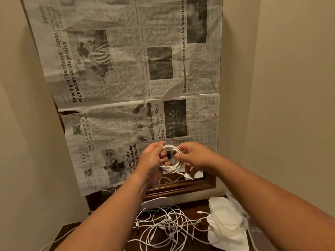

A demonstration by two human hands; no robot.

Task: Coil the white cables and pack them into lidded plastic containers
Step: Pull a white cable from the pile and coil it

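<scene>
Coiled white cable [171, 168] held mid-frame.
Left hand [153, 161] grips the loops to keep their shape; right hand [196, 158] pinches them, probably securing the coil.

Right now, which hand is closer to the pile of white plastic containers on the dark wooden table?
Right. The right hand pinches the coiled white cable above and left of the white plastic containers; the left hand grips the coil's other side, farther left.
</scene>
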